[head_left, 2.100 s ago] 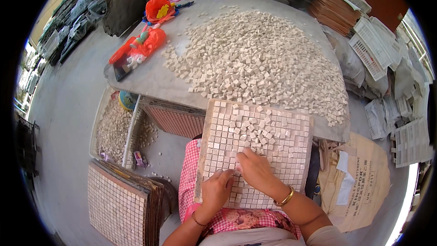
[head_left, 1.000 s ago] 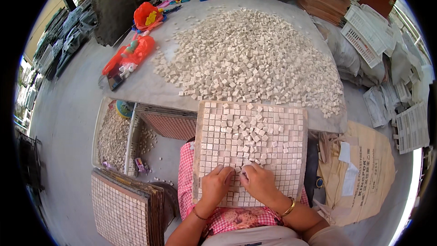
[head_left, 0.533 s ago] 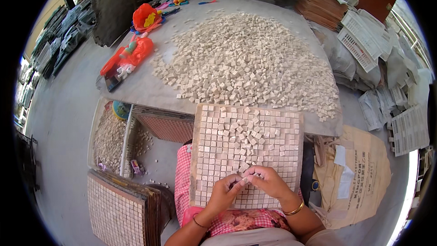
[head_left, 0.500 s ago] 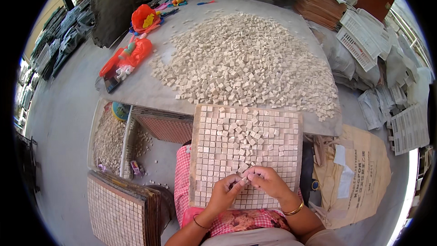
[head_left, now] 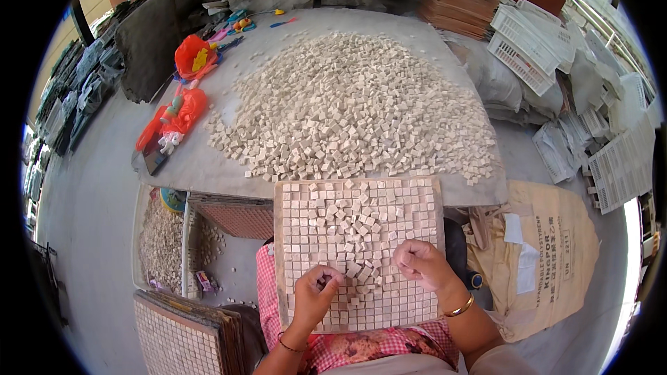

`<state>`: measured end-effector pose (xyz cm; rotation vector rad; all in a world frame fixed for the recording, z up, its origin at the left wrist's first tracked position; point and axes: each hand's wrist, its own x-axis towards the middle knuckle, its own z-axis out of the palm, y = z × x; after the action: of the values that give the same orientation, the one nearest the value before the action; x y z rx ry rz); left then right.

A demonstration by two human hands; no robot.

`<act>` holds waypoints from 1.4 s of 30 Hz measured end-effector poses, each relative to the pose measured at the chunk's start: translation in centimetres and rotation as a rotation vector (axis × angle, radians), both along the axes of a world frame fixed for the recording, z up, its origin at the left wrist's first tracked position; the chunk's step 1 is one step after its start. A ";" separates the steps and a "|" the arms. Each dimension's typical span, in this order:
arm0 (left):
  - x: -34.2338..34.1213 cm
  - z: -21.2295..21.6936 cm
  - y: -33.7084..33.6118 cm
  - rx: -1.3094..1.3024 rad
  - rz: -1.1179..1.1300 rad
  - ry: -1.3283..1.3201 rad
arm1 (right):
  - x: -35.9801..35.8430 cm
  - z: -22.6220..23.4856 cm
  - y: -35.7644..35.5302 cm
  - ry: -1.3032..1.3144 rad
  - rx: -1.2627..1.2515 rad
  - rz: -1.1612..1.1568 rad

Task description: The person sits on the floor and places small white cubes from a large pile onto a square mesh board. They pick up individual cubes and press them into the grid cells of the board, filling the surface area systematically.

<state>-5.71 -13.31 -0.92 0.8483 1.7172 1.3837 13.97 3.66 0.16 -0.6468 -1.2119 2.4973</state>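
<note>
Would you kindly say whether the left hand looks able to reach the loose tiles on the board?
Probably yes: the left hand is over the board, beside the loose tiles, with nothing visible between.

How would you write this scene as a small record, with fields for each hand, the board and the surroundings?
Left hand: curled over the tile board; contents unclear
Right hand: curled over its right part; contents unclear
Board surface: square tiles in rows, loose tiles across the middle
Table: heap of pale tiles
Left side: white basket, stacked boards
Right side: tan sack
</note>
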 end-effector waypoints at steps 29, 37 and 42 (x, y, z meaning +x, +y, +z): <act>0.2 1.9 3.2 -0.018 0.070 0.173 | -1.1 -0.1 4.3 -0.171 -0.061 0.021; -0.7 0.4 2.3 -0.027 0.149 0.187 | -3.3 -0.8 2.8 -0.465 1.377 -0.017; -0.6 0.4 2.7 -0.029 0.084 0.424 | -4.0 0.7 1.7 -0.635 1.475 -0.007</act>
<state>-6.33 -10.65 -0.56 1.1242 2.1066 1.2927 9.96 5.38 0.82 -0.8941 -2.6280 0.7546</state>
